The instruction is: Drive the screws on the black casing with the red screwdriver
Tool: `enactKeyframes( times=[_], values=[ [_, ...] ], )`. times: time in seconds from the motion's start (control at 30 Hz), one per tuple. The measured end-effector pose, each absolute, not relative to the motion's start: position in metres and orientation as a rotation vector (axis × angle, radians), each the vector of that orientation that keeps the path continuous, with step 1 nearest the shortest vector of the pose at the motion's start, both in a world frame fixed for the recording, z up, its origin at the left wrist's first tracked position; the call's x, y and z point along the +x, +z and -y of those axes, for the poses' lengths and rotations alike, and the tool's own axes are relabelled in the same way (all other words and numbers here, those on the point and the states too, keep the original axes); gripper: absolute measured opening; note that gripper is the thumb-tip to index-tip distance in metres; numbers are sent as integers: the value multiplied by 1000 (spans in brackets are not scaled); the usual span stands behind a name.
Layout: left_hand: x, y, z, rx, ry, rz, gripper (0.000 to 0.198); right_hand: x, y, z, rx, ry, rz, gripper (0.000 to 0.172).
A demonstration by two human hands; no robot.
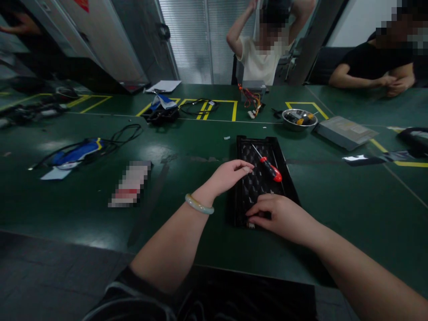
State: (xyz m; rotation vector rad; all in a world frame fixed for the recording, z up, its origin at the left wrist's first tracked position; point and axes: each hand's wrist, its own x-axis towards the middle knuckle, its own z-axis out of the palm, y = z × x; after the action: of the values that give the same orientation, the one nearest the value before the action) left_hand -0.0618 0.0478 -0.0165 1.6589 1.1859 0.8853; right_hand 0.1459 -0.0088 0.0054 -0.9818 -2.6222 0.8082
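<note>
A black tray-like panel (290, 189) with a bumpy inside lies lengthwise in front of me on the green table. A red-and-black screwdriver (271, 169) rests in it, its shaft pointing to the far left. My left hand (227, 177), with a bangle (199, 205) on the wrist, hovers over the panel's left side, fingertips and thumb drawn together; anything between them is too small to make out. Low at the panel's near-left corner, my right hand (284, 218) has thumb and fingers curled in a pinch. A tiny pale piece (250, 225) shows just below its fingertips.
A metal bowl (298, 125) of tools and a grey metal box (346, 132) sit right of the panel. A blurred-out flat object (131, 183) and a blue cabled item (78, 150) lie left. Beyond is a power supply (253, 87) with wires. Two people sit across the table.
</note>
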Motion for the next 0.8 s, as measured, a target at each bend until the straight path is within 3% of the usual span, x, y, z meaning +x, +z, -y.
enactKeyframes(
  times=[0.8],
  values=[
    [-63,-16,-48,1692,895,-1186,28,138,2,12,-1333,1035,2452,12]
  ],
)
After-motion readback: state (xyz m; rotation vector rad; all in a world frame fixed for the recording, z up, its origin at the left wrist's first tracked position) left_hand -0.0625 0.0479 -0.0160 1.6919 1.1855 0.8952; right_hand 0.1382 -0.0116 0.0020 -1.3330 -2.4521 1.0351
